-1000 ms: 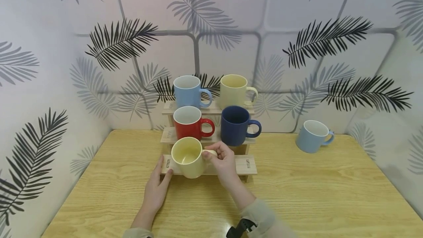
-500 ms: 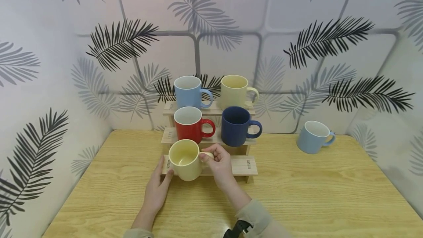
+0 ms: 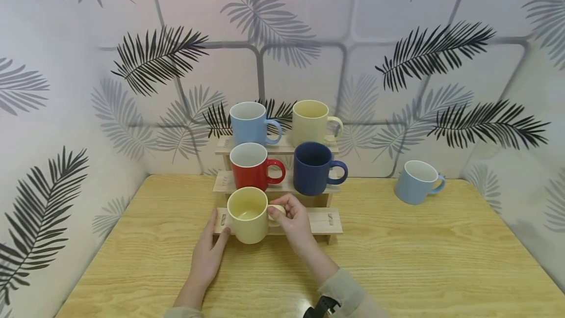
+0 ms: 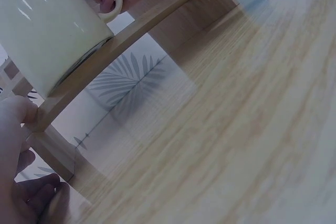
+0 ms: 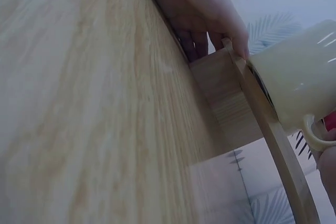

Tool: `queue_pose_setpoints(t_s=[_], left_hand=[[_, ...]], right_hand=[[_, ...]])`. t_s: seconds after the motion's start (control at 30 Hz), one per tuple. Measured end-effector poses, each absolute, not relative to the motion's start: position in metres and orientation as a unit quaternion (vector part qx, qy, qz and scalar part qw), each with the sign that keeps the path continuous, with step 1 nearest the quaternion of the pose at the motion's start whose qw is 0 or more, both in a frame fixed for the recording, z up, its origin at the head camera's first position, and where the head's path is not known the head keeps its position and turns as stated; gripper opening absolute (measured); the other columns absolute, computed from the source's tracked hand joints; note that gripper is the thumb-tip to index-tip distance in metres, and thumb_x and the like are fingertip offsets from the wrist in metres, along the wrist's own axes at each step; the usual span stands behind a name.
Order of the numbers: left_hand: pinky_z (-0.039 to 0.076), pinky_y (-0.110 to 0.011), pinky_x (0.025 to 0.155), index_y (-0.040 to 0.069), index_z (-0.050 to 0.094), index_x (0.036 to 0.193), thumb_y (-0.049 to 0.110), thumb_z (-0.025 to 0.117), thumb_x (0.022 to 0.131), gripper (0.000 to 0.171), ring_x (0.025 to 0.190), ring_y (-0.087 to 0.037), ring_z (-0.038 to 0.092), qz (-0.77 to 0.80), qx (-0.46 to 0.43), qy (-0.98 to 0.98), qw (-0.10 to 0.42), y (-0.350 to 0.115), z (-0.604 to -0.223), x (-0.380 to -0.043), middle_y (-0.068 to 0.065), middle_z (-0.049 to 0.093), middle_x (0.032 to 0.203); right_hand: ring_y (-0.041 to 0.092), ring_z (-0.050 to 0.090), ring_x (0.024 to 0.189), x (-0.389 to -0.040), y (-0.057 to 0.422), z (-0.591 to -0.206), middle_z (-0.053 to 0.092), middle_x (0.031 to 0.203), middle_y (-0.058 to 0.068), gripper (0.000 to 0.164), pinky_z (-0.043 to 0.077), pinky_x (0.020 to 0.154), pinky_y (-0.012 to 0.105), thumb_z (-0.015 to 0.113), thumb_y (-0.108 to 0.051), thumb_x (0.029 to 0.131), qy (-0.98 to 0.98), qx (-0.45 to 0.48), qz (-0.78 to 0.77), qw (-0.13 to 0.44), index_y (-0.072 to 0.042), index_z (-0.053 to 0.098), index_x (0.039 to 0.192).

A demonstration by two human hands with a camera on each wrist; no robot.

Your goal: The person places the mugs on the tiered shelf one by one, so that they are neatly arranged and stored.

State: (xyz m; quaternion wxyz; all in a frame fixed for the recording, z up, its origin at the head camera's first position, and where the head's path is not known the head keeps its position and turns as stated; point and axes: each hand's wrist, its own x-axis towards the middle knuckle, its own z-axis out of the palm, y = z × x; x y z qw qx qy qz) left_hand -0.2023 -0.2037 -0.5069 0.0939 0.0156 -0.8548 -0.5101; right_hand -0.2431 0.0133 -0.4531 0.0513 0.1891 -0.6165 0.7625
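My right hand [image 3: 296, 222] pinches the handle of a pale yellow mug [image 3: 250, 227] between thumb and fingers. Upright, the mug sits at the left part of the lowest step of a light wooden tiered rack [image 3: 324, 220]. In the left wrist view the mug's base [image 4: 79, 69] is right at the board, near its front edge. My left hand [image 3: 206, 254] grips the left end of that step. From the right wrist view, the thumb of the left hand [image 5: 199, 3] lies at the board's edge, with the other fingers down beside the rack's leg.
On the middle step stand a red mug [image 3: 249, 173] and a dark blue mug [image 3: 311, 173]. A light blue mug [image 3: 248, 126] and another pale yellow mug [image 3: 310, 124] occupy the top step. One more light blue mug [image 3: 415, 185] stands on the table [image 3: 419, 259] at the right.
The pale yellow mug has shifted slightly toward the front and left on the lowest step, with the right hand on its handle. My left hand has kept its place at the rack.
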Motion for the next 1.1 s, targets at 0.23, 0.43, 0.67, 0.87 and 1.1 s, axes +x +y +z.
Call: queue_pose_setpoints(t_s=[0.23, 0.43, 0.67, 0.87, 1.1], left_hand=[[0.02, -0.052, 0.112, 0.012, 0.018, 0.154, 0.044, 0.046, 0.1, 0.069, 0.14, -0.034, 0.023, -0.505, 0.01, -0.857, 0.102, -0.204, -0.508, -0.202, -0.018, 0.025, 0.154], [0.02, -0.052, 0.112, 0.012, 0.019, 0.154, 0.044, 0.046, 0.1, 0.068, 0.14, -0.035, 0.023, -0.505, 0.011, -0.857, 0.104, -0.203, -0.508, -0.201, -0.018, 0.025, 0.154], [0.02, -0.053, 0.112, 0.013, 0.018, 0.154, 0.044, 0.045, 0.1, 0.068, 0.14, -0.035, 0.023, -0.502, 0.011, -0.859, 0.104, -0.203, -0.508, -0.201, -0.018, 0.025, 0.154], [0.02, -0.052, 0.112, 0.013, 0.019, 0.154, 0.043, 0.045, 0.1, 0.067, 0.14, -0.035, 0.023, -0.499, 0.012, -0.86, 0.107, -0.203, -0.508, -0.202, -0.018, 0.025, 0.153], [0.02, -0.051, 0.112, 0.011, 0.019, 0.154, 0.042, 0.046, 0.1, 0.067, 0.14, -0.034, 0.024, -0.5, 0.008, -0.859, 0.111, -0.202, -0.507, -0.201, -0.018, 0.026, 0.153]], right_hand=[[0.011, 0.054, 0.082, -0.239, 0.02, -0.444, 0.062, 0.092, 0.006, 0.017, 0.045, 0.071, 0.02, 0.064, -0.001, 0.09, -0.679, 0.195, 0.707, 0.03, 0.006, 0.058, 0.104], [0.014, 0.054, 0.087, -0.226, 0.026, -0.423, 0.062, 0.095, 0.008, 0.02, 0.049, 0.076, 0.026, 0.066, -0.002, 0.089, -0.736, 0.203, 0.646, 0.028, 0.005, 0.059, 0.107], [0.022, 0.056, 0.103, -0.234, 0.037, -0.44, 0.06, 0.111, 0.007, 0.037, 0.049, 0.091, 0.041, 0.072, -0.011, 0.087, -0.774, 0.215, 0.594, 0.049, -0.003, 0.057, 0.12], [0.025, 0.053, 0.117, -0.231, 0.056, -0.444, 0.055, 0.127, 0.009, 0.047, 0.045, 0.098, 0.04, 0.072, -0.012, 0.086, -0.801, 0.264, 0.531, 0.076, -0.004, 0.052, 0.128], [0.024, 0.052, 0.118, -0.225, 0.087, -0.444, 0.055, 0.127, 0.01, 0.046, 0.046, 0.097, 0.036, 0.071, -0.014, 0.087, -0.821, 0.299, 0.482, 0.063, -0.001, 0.052, 0.127]])
